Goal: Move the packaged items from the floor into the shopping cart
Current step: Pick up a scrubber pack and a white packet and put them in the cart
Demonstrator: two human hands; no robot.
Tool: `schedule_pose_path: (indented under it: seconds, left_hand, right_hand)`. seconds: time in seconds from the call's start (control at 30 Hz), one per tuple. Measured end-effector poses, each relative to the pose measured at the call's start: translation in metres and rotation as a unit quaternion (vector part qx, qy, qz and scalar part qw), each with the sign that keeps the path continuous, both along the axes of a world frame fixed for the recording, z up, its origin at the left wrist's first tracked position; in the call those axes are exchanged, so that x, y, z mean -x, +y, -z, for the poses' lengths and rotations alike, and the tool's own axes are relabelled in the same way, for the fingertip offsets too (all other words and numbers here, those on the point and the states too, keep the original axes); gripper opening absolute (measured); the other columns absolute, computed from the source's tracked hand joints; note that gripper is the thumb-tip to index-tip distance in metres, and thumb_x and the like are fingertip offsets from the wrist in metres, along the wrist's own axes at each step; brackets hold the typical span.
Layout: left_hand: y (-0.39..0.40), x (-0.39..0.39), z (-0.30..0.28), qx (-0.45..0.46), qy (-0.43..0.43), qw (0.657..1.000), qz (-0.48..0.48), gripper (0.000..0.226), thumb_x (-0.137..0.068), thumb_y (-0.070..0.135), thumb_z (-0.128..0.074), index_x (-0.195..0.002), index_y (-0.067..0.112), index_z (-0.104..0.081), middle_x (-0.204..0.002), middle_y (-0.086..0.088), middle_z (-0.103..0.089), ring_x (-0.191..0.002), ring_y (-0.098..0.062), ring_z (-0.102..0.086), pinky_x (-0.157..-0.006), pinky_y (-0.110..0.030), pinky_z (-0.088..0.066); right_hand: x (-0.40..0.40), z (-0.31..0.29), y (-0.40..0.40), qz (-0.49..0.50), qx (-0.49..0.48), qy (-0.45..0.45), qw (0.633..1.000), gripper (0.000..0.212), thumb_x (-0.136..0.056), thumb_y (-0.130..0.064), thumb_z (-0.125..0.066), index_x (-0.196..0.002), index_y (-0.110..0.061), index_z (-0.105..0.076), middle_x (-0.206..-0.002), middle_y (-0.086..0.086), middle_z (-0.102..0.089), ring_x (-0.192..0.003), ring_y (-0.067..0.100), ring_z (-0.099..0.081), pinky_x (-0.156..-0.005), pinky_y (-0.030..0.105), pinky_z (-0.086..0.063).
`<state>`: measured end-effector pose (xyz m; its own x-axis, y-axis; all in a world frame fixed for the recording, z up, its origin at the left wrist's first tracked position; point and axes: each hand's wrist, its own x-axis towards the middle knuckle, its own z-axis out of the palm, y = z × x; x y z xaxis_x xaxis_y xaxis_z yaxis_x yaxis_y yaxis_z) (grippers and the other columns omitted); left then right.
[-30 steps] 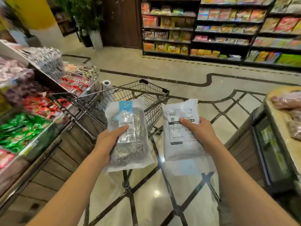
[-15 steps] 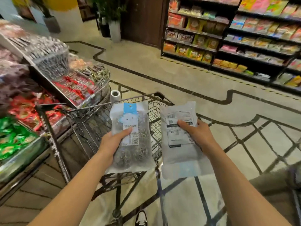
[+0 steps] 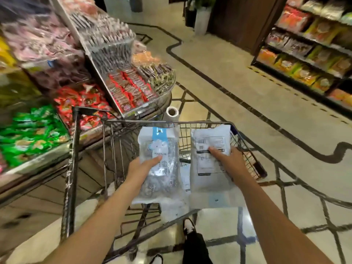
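Note:
My left hand (image 3: 142,168) grips a clear packet of metal scourers (image 3: 162,180) with a blue and white label, held above the wire shopping cart (image 3: 118,141). My right hand (image 3: 228,162) grips a white packet (image 3: 207,180) with a printed black label, thumb across its face, also over the cart's basket. Both packets are upright and side by side. Another pale packet (image 3: 185,180) shows in the gap between them, lower in the cart.
A snack display counter (image 3: 57,115) with red and green packets stands close on the left of the cart. A white roll (image 3: 172,113) sits beyond the cart's front. Stocked shelves (image 3: 308,60) line the right. My shoe (image 3: 188,225) and dark trouser leg are below the cart.
I have stepped closer to the cart and the view has swung left and down. Both hands with their packets now hang over the basket instead of in front of it.

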<state>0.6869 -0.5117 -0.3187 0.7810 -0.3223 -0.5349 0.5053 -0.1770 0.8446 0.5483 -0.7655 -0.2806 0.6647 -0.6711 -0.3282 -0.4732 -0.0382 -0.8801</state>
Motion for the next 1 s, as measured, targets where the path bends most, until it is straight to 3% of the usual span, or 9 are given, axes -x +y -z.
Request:
schedule_pose_path:
  seconds: [0.1, 0.2, 0.33, 0.43, 0.57, 0.67, 0.8, 0.9, 1.0]
  left_hand:
    - [-0.018, -0.008, 0.024, -0.044, 0.0, 0.998, -0.046, 0.041, -0.075, 0.035, -0.09, -0.11, 0.023, -0.074, -0.11, 0.001, -0.077, -0.108, -0.023, -0.07, -0.106, -0.048, -0.052]
    - [-0.035, -0.009, 0.051, -0.087, 0.016, 0.991, -0.099, 0.045, -0.076, 0.035, -0.09, -0.115, 0.02, -0.074, -0.111, -0.001, -0.077, -0.108, -0.024, -0.071, -0.104, -0.046, -0.053]
    - [-0.057, -0.001, 0.097, -0.151, 0.032, 0.98, -0.123, 0.077, -0.072, 0.049, -0.09, -0.134, 0.013, -0.064, -0.127, -0.007, -0.071, -0.115, -0.025, -0.066, -0.096, -0.035, -0.052]
    - [-0.075, 0.008, 0.138, -0.174, 0.081, 0.969, -0.157, 0.09, -0.076, 0.038, -0.09, -0.15, 0.009, -0.048, -0.142, -0.009, -0.06, -0.127, -0.03, -0.06, -0.092, -0.031, -0.048]
    - [-0.088, 0.019, 0.192, -0.218, 0.101, 0.957, -0.162, 0.09, -0.069, 0.048, -0.092, -0.142, 0.008, -0.057, -0.137, -0.009, -0.066, -0.123, -0.029, -0.063, -0.104, -0.037, -0.05]
    - [-0.092, 0.026, 0.226, -0.271, 0.091, 0.948, -0.137, 0.092, -0.069, 0.054, -0.089, -0.141, 0.009, -0.054, -0.127, 0.001, -0.062, -0.12, -0.023, -0.061, -0.102, -0.036, -0.049]
    - [-0.103, 0.032, 0.262, -0.335, 0.069, 0.935, -0.094, 0.078, -0.072, 0.054, -0.087, -0.132, 0.017, -0.052, -0.125, -0.007, -0.067, -0.114, -0.032, -0.063, -0.091, -0.039, -0.052]
    - [-0.112, 0.038, 0.279, -0.378, 0.067, 0.921, -0.067, 0.089, -0.077, 0.053, -0.083, -0.147, 0.015, -0.042, -0.132, -0.015, -0.065, -0.118, -0.039, -0.062, -0.09, -0.042, -0.052]
    - [-0.118, 0.039, 0.289, -0.42, 0.084, 0.902, -0.052, 0.098, -0.079, 0.049, -0.083, -0.156, 0.014, -0.034, -0.138, -0.02, -0.062, -0.124, -0.042, -0.06, -0.09, -0.044, -0.051]
  right_hand:
    - [-0.029, 0.029, -0.022, -0.037, -0.006, 0.014, 0.999, 0.018, -0.087, -0.034, -0.084, -0.095, -0.023, -0.071, -0.092, -0.001, -0.077, -0.079, 0.01, -0.074, -0.06, 0.02, -0.057]
    - [-0.048, 0.067, -0.044, -0.069, -0.004, 0.042, 0.997, 0.039, -0.084, -0.041, -0.085, -0.109, -0.015, -0.072, -0.095, 0.0, -0.078, -0.082, 0.013, -0.075, -0.051, 0.009, -0.05]
    - [-0.061, 0.126, -0.059, -0.091, -0.016, 0.109, 0.99, 0.064, -0.08, -0.047, -0.086, -0.122, -0.01, -0.056, -0.105, 0.004, -0.075, -0.085, 0.019, -0.073, -0.062, 0.025, -0.056]
    - [-0.067, 0.168, -0.063, -0.117, -0.017, 0.165, 0.979, 0.072, -0.08, -0.05, -0.086, -0.127, -0.012, -0.046, -0.112, 0.008, -0.073, -0.084, 0.02, -0.071, -0.073, 0.038, -0.061]
    - [-0.065, 0.209, -0.067, -0.129, -0.023, 0.2, 0.971, 0.054, -0.087, -0.041, -0.082, -0.115, -0.018, -0.04, -0.094, -0.005, -0.065, -0.074, 0.008, -0.06, -0.059, 0.023, -0.045]
    - [-0.06, 0.249, -0.068, -0.121, -0.038, 0.218, 0.968, 0.055, -0.085, -0.043, -0.084, -0.116, -0.021, -0.044, -0.101, -0.002, -0.066, -0.091, 0.021, -0.069, -0.079, 0.032, -0.054]
    - [-0.057, 0.297, -0.067, -0.12, -0.053, 0.236, 0.963, 0.05, -0.087, -0.035, -0.084, -0.115, -0.017, -0.047, -0.098, -0.005, -0.066, -0.083, 0.012, -0.065, -0.077, 0.034, -0.054]
    - [-0.064, 0.318, -0.062, -0.125, -0.052, 0.25, 0.959, 0.049, -0.089, -0.036, -0.082, -0.118, -0.015, -0.047, -0.091, -0.014, -0.061, -0.081, 0.009, -0.063, -0.068, 0.025, -0.05]
    - [-0.067, 0.337, -0.055, -0.146, -0.018, 0.275, 0.95, 0.064, -0.086, -0.047, -0.082, -0.126, -0.009, -0.049, -0.102, 0.0, -0.069, -0.094, 0.024, -0.069, -0.081, 0.038, -0.057]
